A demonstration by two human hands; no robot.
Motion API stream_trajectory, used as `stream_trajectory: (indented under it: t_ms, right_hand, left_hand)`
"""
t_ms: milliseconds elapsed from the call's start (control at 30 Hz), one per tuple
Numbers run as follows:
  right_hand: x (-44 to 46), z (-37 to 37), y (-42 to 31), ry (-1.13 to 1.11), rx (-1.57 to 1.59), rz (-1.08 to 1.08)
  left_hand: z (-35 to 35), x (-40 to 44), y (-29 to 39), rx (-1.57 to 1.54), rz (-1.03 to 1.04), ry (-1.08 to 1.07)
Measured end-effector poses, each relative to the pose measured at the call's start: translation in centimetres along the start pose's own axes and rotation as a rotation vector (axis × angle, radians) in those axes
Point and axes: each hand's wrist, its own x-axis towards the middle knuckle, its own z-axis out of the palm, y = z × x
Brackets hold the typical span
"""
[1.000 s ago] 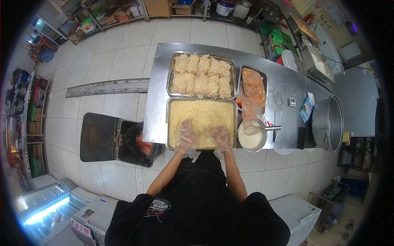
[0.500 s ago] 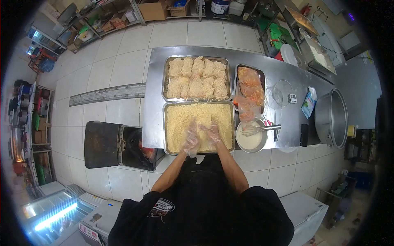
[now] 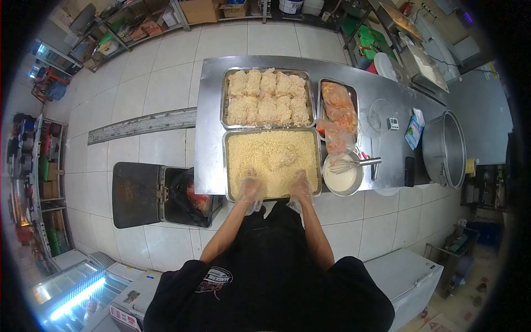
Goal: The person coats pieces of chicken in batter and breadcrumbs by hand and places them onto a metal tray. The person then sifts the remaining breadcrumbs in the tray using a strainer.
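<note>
Pale breadcrumbs (image 3: 249, 146) fill the near metal tray (image 3: 225, 166). A crumb-covered piece (image 3: 285, 159) shows faintly in them, right of the middle. My left hand (image 3: 250, 190), in a clear plastic glove, reaches over the near edge with fingers stretched forward against the crumbs. My right hand (image 3: 300, 187), gloved likewise, is at the near right corner, its fingers also extended into the crumbs. The fingertips of both are partly hidden. Directly behind stands another metal tray (image 3: 224, 99) with rows of breaded pieces (image 3: 267, 83).
To the right are a tray (image 3: 354, 91) of bagged orange-coloured food (image 3: 338, 105) and a bowl of white batter (image 3: 340, 180) with a whisk (image 3: 354, 164). A strainer (image 3: 380, 115), a timer (image 3: 392, 123) and a large pot (image 3: 445, 149) lie further right. An open bin (image 3: 138, 193) stands left.
Both hands have drawn back from the middle of the crumbs toward the near edge and moved further apart. The crumbs look flatter, with a coated piece faintly visible.
</note>
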Motion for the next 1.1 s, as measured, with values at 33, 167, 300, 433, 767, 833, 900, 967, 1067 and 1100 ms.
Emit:
stream_trajectory:
  t_ms: [33, 167, 300, 433, 767, 833, 900, 967, 1067, 1100]
  right_hand:
    - [-1.0, 3.1, 1.8, -0.176, 0.333, 0.262]
    - [0.6, -2.1, -3.2, -0.235, 0.876, 0.379]
    - [-0.9, -3.7, -4.8, -0.333, 1.096, 0.795]
    - [0.4, -4.1, -6.2, -0.327, 1.451, 0.561]
    - [2.6, -5.8, -3.1, -0.289, 1.481, 0.532]
    - [3.6, -7.2, -1.0, -0.302, 1.380, 0.554]
    - [4.3, -7.5, 0.3, -0.316, 1.089, 0.646]
    - [4.9, -7.6, 1.0, -0.221, 0.754, 0.317]
    - [6.4, -8.4, 0.7, -0.074, 0.405, -0.005]
    - [6.7, -8.7, 0.0, -0.021, 0.400, 0.000]
  left_hand:
    - [0.6, 0.4, 0.1, -0.187, -0.014, 0.065]
    - [2.0, 1.6, 0.5, -0.757, -0.056, 0.266]
    - [4.5, 0.4, -2.4, -0.954, 0.076, 0.243]
    - [6.0, 2.6, -3.3, -0.196, 0.386, 0.439]
    - [6.2, 2.2, 3.4, -0.715, 0.144, 0.285]
    - [3.3, 2.2, 7.7, -0.420, 0.225, 0.340]
    - [2.4, 3.1, 11.1, 0.000, 0.272, 0.346]
    - [3.4, 4.4, 11.7, 0.477, 0.322, 0.416]
    - [3.7, 5.5, 11.0, 0.379, 0.533, 0.430]
    - [1.6, 4.8, 10.7, 0.414, 0.445, 0.420]
